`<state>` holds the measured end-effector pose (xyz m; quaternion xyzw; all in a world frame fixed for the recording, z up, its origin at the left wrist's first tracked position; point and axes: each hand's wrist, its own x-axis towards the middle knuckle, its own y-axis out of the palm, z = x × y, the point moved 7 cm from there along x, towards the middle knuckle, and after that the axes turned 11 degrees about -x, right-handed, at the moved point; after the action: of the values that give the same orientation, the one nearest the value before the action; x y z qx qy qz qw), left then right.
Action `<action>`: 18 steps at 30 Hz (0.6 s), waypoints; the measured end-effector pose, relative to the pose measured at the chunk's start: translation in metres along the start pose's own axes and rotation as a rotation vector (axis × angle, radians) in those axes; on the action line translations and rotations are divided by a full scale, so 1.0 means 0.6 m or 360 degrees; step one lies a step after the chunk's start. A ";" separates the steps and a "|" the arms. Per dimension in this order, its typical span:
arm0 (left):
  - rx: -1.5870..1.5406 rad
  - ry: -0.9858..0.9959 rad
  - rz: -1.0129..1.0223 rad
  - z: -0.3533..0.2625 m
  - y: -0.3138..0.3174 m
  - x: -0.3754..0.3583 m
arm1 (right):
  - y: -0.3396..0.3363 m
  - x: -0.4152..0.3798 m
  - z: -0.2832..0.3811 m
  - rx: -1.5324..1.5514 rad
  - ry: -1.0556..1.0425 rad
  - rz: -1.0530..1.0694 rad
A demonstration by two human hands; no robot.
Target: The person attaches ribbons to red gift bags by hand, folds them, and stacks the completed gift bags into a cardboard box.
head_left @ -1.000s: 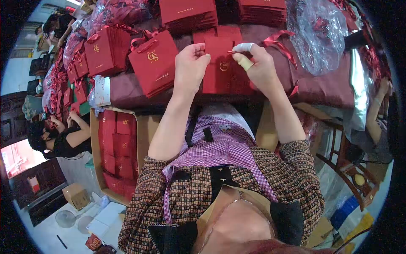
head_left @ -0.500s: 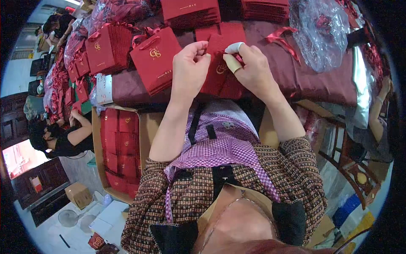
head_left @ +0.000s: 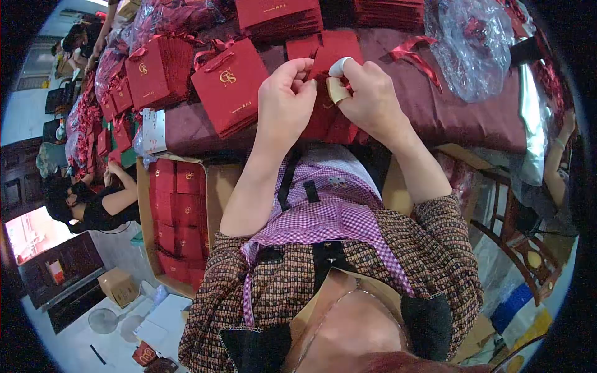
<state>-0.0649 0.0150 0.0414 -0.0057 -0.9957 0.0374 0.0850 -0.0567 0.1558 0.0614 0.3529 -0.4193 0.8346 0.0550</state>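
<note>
1. One flat dark-red paper gift bag is held above the maroon-covered table.
2. Left hand pinches its top edge.
3. Right hand, fingertips taped, grips it alongside.
4. Finished red bags stand just left.

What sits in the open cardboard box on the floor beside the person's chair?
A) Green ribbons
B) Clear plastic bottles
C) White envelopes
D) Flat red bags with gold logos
D: the cardboard box holds rows of flat red bags with gold logos, like the red bag that the left hand and right hand pinch over the table.
</note>
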 end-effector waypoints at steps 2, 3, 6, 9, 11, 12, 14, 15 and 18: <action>-0.0016 -0.0051 0.0045 0.000 0.000 0.000 | -0.002 -0.001 -0.001 0.0035 0.0071 0.0050; -0.0013 -0.0051 0.0044 0.001 0.000 0.000 | -0.005 -0.003 0.000 0.0038 0.0072 0.0049; -0.0117 -0.0049 0.0008 0.004 -0.005 0.001 | -0.008 -0.008 -0.003 0.0097 0.0100 0.0067; -0.0041 -0.0007 -0.0009 -0.002 -0.006 0.001 | -0.005 -0.011 -0.005 0.0112 0.0119 0.0086; 0.0041 -0.0065 0.0004 -0.006 -0.003 -0.001 | -0.006 -0.009 -0.006 0.0117 0.0163 0.0120; 0.0042 -0.0066 0.0005 -0.006 -0.002 -0.002 | -0.005 -0.009 -0.007 0.0118 0.0165 0.0120; -0.0047 -0.0016 0.0017 -0.010 0.001 -0.003 | -0.004 -0.008 -0.007 0.0072 0.0151 0.0111; -0.0046 -0.0017 0.0018 -0.011 0.001 -0.003 | -0.003 -0.007 -0.007 0.0073 0.0153 0.0110; 0.0045 0.0010 0.0014 -0.012 0.002 -0.003 | -0.001 -0.003 -0.008 0.0144 0.0166 0.0134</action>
<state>-0.0619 0.0168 0.0481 -0.0091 -0.9947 0.0519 0.0882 -0.0575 0.1603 0.0587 0.2930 -0.3923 0.8715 0.0257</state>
